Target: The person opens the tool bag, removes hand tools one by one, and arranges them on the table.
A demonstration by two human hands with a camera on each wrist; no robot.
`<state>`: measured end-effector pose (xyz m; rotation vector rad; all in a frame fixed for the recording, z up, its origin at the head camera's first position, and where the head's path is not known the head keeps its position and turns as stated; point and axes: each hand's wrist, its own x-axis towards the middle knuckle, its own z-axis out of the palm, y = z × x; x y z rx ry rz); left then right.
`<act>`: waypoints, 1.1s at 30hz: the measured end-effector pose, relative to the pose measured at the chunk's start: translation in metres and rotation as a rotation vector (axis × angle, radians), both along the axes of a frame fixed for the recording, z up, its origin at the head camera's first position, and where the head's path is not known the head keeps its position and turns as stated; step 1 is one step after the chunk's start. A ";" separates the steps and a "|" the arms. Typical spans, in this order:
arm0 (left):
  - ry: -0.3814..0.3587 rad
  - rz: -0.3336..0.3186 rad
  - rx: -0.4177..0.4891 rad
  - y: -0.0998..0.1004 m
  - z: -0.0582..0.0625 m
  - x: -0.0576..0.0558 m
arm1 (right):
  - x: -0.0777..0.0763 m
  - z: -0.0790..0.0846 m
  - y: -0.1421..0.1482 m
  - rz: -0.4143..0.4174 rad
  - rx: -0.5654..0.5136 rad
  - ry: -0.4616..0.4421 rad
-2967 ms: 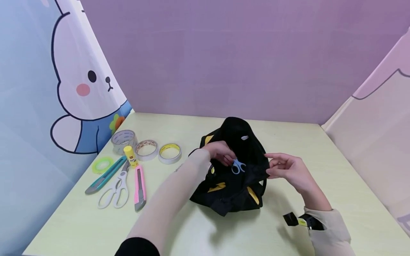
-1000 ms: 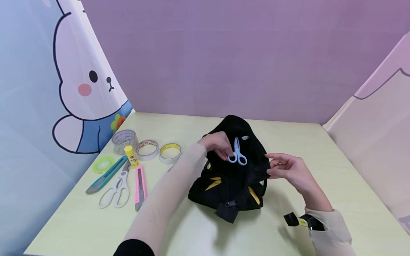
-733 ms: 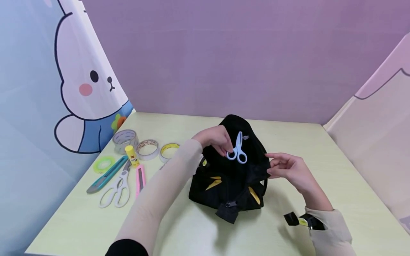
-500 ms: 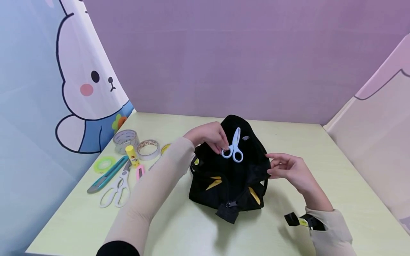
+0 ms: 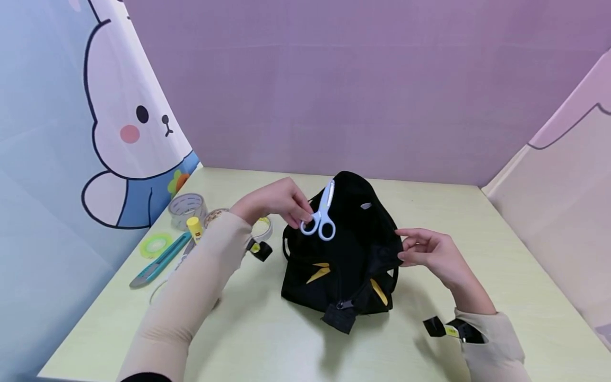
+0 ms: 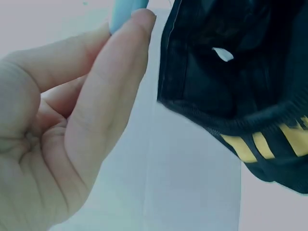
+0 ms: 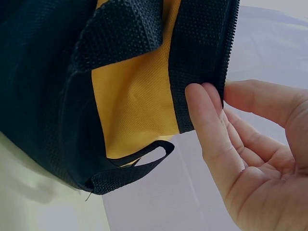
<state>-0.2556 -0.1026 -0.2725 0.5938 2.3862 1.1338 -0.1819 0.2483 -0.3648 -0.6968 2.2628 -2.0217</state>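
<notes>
Light blue scissors [image 5: 325,212] hang in front of the bag's left side, blades pointing up. My left hand [image 5: 281,201] pinches one of their finger loops between thumb and fingertips. In the left wrist view only a bit of the blue handle [image 6: 124,14] shows above the thumb. A black zippered bag [image 5: 353,233] with yellow patches stands on the table, its mouth gaping toward me. My right hand [image 5: 429,253] pinches the right edge of that mouth. The right wrist view shows thumb and fingers on the zipper edge [image 7: 204,106], beside a yellow panel [image 7: 137,106].
Left on the table [image 5: 372,355] lie a wide clear tape roll [image 5: 173,217], a green tape roll [image 5: 154,245], a teal utility knife [image 5: 159,260] and a yellow glue stick [image 5: 194,227]. A yellow-lined tape roll [image 5: 268,233] sits behind the left wrist. The left forearm hides other items.
My left hand has drawn the blue scissors up out of the bag and moved left, its forearm now covering the pink knife. The right hand keeps its place on the bag's edge.
</notes>
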 end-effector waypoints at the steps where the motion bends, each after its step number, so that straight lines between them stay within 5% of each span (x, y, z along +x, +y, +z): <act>1: 0.001 0.004 0.005 -0.006 -0.002 0.001 | 0.000 0.000 0.000 -0.001 0.003 0.000; 14: -0.003 0.076 0.076 -0.074 -0.030 0.023 | 0.000 0.001 0.000 -0.006 0.018 -0.003; 33: -0.125 0.184 0.076 -0.137 -0.099 0.045 | -0.002 0.000 0.001 -0.003 0.013 -0.002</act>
